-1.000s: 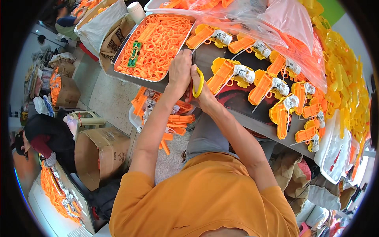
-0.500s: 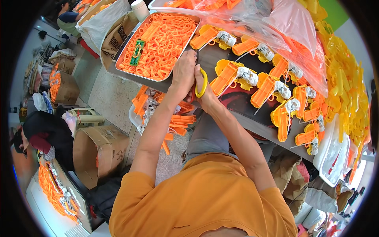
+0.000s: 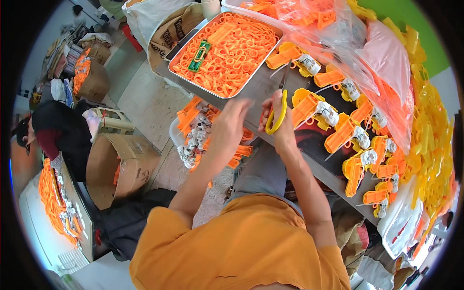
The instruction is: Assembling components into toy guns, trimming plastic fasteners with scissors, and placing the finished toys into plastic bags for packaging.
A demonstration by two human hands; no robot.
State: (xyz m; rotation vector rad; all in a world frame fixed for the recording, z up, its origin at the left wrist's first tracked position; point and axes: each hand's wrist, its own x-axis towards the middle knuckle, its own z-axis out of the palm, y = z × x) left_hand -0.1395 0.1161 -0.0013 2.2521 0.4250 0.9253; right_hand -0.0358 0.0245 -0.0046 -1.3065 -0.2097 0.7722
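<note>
My right hand [image 3: 280, 116] is closed round the yellow-handled scissors [image 3: 283, 102], at the table's near edge. Their dark blades point away from me, toward the assembled pieces. My left hand [image 3: 227, 128] hangs apart from it, to the left, above a tub of parts; its fingers are smeared by motion, and no object shows in them. Just beyond the hands lies a metal tray [image 3: 268, 57] heaped with small orange plastic rings and clips. A green clip-like piece [image 3: 199, 56] rests on that heap. To the right, several orange-and-yellow plastic assemblies [image 3: 340, 135] with white-wrapped parts stand in rows.
Below the table edge, a clear tub [image 3: 176, 133] holds orange and white parts. Plastic bags [image 3: 389, 43] of orange pieces and a pile of yellow parts [image 3: 425, 135] crowd the far right. An open cardboard box [image 3: 140, 164] and another person [image 3: 63, 130] are at left.
My hands, together by the tray's corner before, have separated. The left has drawn back toward me and left of the tray; the scissors stay in my right. The whole view has shifted.
</note>
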